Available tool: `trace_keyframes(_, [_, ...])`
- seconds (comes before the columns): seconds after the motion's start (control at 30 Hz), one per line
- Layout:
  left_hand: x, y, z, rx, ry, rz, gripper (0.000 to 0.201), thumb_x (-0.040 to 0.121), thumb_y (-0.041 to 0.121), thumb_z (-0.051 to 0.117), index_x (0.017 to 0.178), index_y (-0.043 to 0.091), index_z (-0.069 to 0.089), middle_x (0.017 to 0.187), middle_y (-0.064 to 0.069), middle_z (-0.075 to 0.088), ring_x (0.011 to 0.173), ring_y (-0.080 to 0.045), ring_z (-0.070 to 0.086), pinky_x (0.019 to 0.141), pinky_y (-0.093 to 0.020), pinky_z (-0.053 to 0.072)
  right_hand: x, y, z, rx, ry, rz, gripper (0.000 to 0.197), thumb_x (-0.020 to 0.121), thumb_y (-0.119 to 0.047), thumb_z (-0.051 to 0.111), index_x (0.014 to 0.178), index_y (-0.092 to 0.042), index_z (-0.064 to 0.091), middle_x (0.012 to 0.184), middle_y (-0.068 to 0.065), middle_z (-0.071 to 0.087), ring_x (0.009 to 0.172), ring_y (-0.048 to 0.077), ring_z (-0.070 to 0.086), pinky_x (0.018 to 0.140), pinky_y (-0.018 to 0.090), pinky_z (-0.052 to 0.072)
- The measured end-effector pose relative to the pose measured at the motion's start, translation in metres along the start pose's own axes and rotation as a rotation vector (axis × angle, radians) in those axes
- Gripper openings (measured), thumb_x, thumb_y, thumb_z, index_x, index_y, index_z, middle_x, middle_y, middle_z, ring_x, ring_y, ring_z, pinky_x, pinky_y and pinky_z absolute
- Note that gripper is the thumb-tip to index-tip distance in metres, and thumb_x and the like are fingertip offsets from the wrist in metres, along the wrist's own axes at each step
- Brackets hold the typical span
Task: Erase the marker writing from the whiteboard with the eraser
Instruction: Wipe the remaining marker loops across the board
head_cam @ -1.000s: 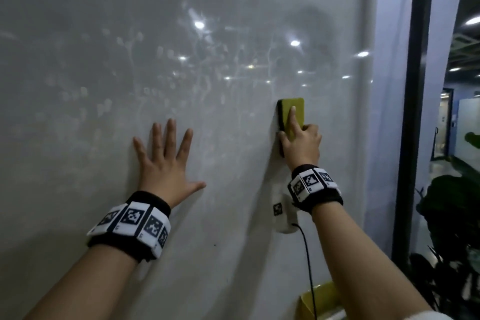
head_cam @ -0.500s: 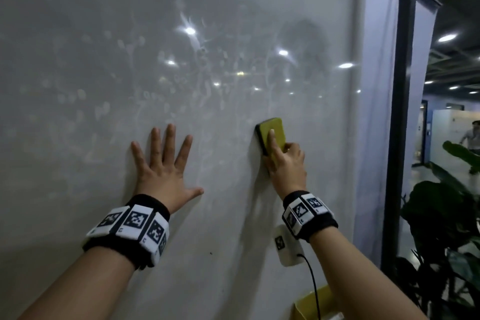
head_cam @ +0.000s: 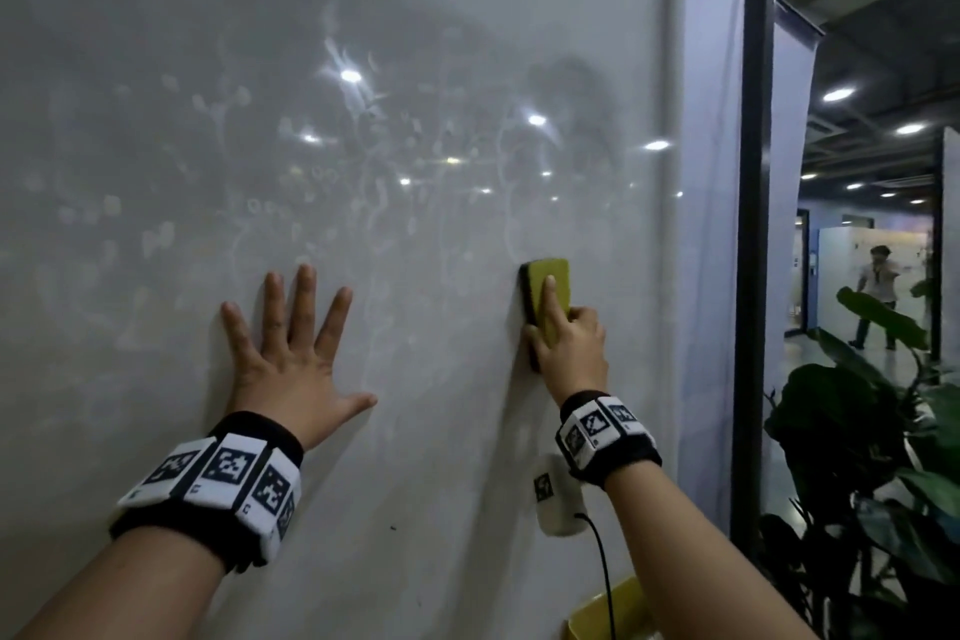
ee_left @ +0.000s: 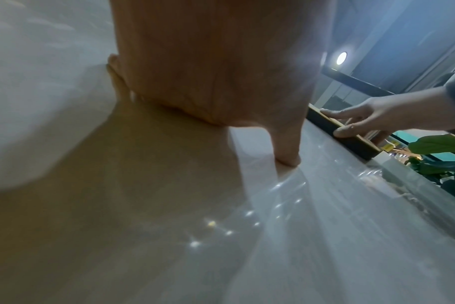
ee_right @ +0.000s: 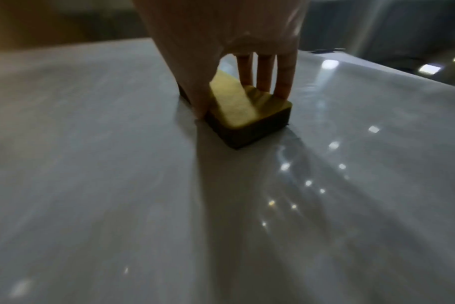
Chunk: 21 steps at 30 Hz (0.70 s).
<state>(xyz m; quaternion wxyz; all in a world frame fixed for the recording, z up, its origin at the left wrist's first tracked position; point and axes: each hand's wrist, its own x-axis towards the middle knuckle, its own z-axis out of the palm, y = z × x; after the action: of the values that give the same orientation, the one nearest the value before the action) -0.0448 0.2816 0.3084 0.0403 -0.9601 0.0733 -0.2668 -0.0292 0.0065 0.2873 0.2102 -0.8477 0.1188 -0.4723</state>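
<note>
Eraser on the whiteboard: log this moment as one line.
right hand grips eraser, pad flat on whiteboard | left hand open, palm on board | faint smears above, no dark writing visible

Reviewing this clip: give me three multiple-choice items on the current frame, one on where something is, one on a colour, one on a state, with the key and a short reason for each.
1. Where is the eraser?
A. Flat against the whiteboard, right of the left hand
B. Lying on the floor
C. Under the left hand

2. What colour is the eraser's back?
A. Red
B. Yellow-green
C. White

3. How is the left hand placed?
A. Curled round a marker
B. Hanging away from the board
C. Spread flat on the board

Answers:
1 A, the right hand presses it on the board.
2 B, the head view shows a yellow-green back over a dark pad.
3 C, its fingers are straight and splayed on the surface.
</note>
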Motion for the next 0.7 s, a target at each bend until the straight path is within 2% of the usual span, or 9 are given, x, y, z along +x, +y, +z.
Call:
trace_keyframes(0.07, [0.0, 0.0, 0.0, 0.0, -0.012, 0.001, 0.116, 0.073, 0.082, 0.037, 0.122, 0.021, -0.049, 0.124, -0.016, -0.062, 0.103, -0.037, -0.062, 0.074, -0.058, -0.042, 0.012, 0.003, -0.005, 0.069, 0.007, 0.164, 0.062, 0.094, -0.039, 0.048, 0.147, -0.042, 0.015, 0.125, 0.014, 0.038, 0.115, 0.034, 0.038, 0.092, 0.041, 0.041])
trace_keyframes(0.1, [0.0, 0.0, 0.0, -0.001, -0.015, -0.001, 0.116, 0.073, 0.082, 0.036, 0.122, 0.021, -0.05, 0.123, -0.016, -0.062, 0.102, -0.037, -0.063, 0.074, -0.059, -0.042, 0.012, -0.001, -0.004, 0.071, 0.008, 0.185, 0.062, 0.094, -0.039, 0.048, 0.147, -0.041, 0.015, 0.125, 0.015, 0.038, 0.115, 0.034, 0.038, 0.093, 0.04, 0.041])
trace_keyframes(0.17, [-0.001, 0.001, -0.001, -0.007, -0.023, -0.008, 0.116, 0.073, 0.082, 0.035, 0.121, 0.02, -0.051, 0.123, -0.017, -0.062, 0.102, -0.038, -0.062, 0.073, -0.06, -0.042, 0.002, -0.017, -0.003, 0.05, 0.0, 0.096, 0.063, 0.094, -0.04, 0.048, 0.148, -0.039, 0.016, 0.123, 0.015, 0.038, 0.114, 0.033, 0.038, 0.09, 0.04, 0.042])
trace_keyframes(0.27, [-0.002, 0.001, 0.0, -0.001, -0.024, -0.01, 0.115, 0.074, 0.082, 0.034, 0.12, 0.02, -0.051, 0.122, -0.017, -0.062, 0.101, -0.039, -0.063, 0.073, -0.06, -0.041, -0.017, -0.033, 0.001, -0.028, -0.029, -0.172, 0.062, 0.094, -0.042, 0.048, 0.148, -0.037, 0.017, 0.123, 0.012, 0.037, 0.114, 0.03, 0.036, 0.083, 0.04, 0.045])
trace_keyframes(0.33, [-0.003, 0.002, 0.0, -0.01, -0.018, -0.005, 0.115, 0.074, 0.082, 0.034, 0.119, 0.02, -0.051, 0.121, -0.017, -0.063, 0.099, -0.038, -0.064, 0.072, -0.06, -0.042, -0.013, -0.029, -0.002, -0.035, -0.025, -0.196, 0.063, 0.093, -0.043, 0.049, 0.147, -0.038, 0.018, 0.125, 0.012, 0.037, 0.115, 0.031, 0.037, 0.083, 0.041, 0.045])
trace_keyframes(0.5, [0.0, 0.001, 0.005, 0.02, 0.018, -0.002, 0.114, 0.075, 0.082, 0.033, 0.12, 0.02, -0.051, 0.121, -0.017, -0.063, 0.099, -0.039, -0.064, 0.073, -0.061, -0.042, 0.014, -0.007, -0.002, 0.144, 0.052, 0.108, 0.062, 0.092, -0.043, 0.05, 0.146, -0.042, 0.019, 0.122, 0.014, 0.039, 0.112, 0.033, 0.039, 0.092, 0.039, 0.041])
trace_keyframes(0.57, [0.002, 0.001, 0.007, 0.012, 0.033, -0.003, 0.114, 0.074, 0.082, 0.033, 0.121, 0.021, -0.051, 0.122, -0.016, -0.063, 0.101, -0.038, -0.063, 0.074, -0.06, -0.041, 0.013, -0.011, 0.0, 0.125, 0.069, 0.15, 0.062, 0.093, -0.042, 0.05, 0.146, -0.041, 0.019, 0.123, 0.014, 0.039, 0.113, 0.033, 0.039, 0.091, 0.038, 0.041])
trace_keyframes(0.63, [0.004, 0.0, 0.012, 0.006, 0.051, -0.012, 0.114, 0.074, 0.082, 0.032, 0.121, 0.021, -0.051, 0.122, -0.016, -0.063, 0.102, -0.038, -0.063, 0.075, -0.06, -0.041, 0.003, -0.025, 0.004, 0.073, 0.069, 0.073, 0.063, 0.092, -0.039, 0.051, 0.147, -0.038, 0.021, 0.121, 0.015, 0.04, 0.11, 0.034, 0.041, 0.087, 0.04, 0.044])
trace_keyframes(0.7, [0.004, 0.001, 0.012, 0.015, 0.071, -0.018, 0.114, 0.073, 0.083, 0.033, 0.123, 0.021, -0.05, 0.123, -0.015, -0.062, 0.103, -0.037, -0.062, 0.077, -0.06, -0.041, -0.015, -0.038, 0.009, 0.02, 0.07, -0.194, 0.062, 0.088, -0.034, 0.06, 0.144, -0.031, 0.034, 0.112, 0.017, 0.048, 0.098, 0.037, 0.048, 0.072, 0.041, 0.049])
